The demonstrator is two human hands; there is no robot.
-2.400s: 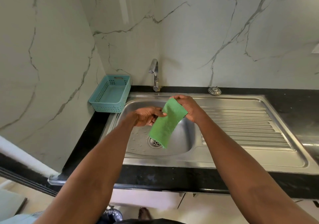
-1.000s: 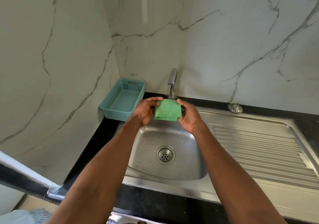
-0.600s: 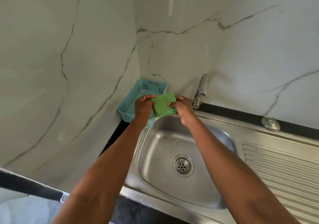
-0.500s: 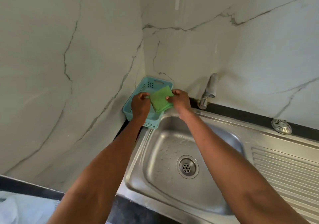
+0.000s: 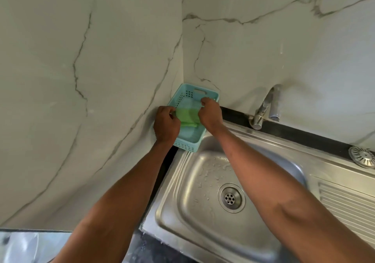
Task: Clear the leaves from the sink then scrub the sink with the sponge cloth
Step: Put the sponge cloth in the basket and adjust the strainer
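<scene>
Left hand (image 5: 166,125) and right hand (image 5: 210,113) each pinch an edge of the folded cloth (image 5: 187,117), low inside the basket (image 5: 187,144) left of the sink (image 5: 176,183). Uneven release could unfold it or nudge the light basket.

One folded green sponge cloth (image 5: 187,117). One light-blue perforated plastic basket (image 5: 183,144). One stainless-steel sink basin (image 5: 205,193) with one round drain (image 5: 231,198). One chrome tap (image 5: 265,106). One round metal strainer cap (image 5: 362,156). Two bare hands: left (image 5: 166,125), right (image 5: 210,113).
</scene>
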